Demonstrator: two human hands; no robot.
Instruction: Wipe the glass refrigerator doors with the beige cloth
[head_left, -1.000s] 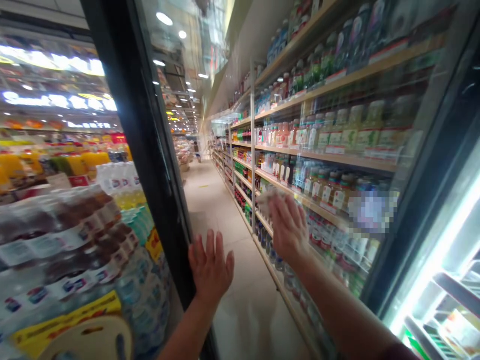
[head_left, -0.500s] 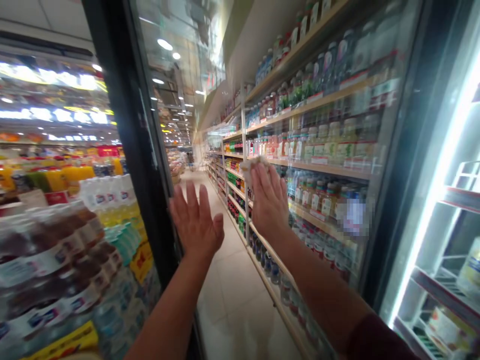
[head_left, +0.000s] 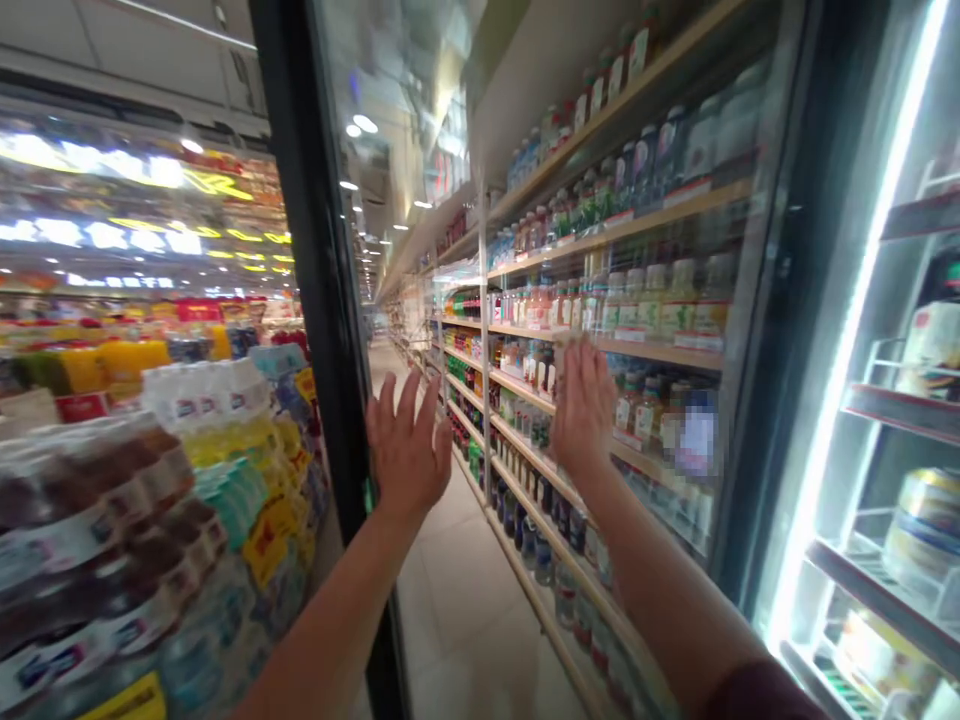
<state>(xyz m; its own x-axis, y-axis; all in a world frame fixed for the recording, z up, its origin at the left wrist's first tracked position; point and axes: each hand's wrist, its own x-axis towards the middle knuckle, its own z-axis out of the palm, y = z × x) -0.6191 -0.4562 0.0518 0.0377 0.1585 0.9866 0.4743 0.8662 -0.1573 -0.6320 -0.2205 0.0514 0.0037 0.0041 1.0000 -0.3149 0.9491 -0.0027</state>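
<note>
A glass door (head_left: pixel 517 90) with a black frame (head_left: pixel 319 270) stands in front of me. Against its left part rests my left hand (head_left: pixel 409 440), holding nothing, its fingers apart near the frame. Flat on the pane to the right, my right hand (head_left: pixel 583 410) has its fingers together over a pale cloth (head_left: pixel 561 350). Most of the cloth is hidden behind the fingers. Shelves of bottled drinks (head_left: pixel 667 295) show in the glass, and whether they are reflected or behind it I cannot tell.
At the right is a lit cooler with wire shelves (head_left: pixel 862 570) holding several packages. Wrapped packs of bottles (head_left: pixel 97 560) are stacked on the left, beyond the door frame. A tiled floor (head_left: pixel 442 570) shows through the glass.
My right hand has moved rightward and slightly down across the glass with the cloth. My left hand appears a little further right, its fingers more bent. The view has shifted, with the door frame further right.
</note>
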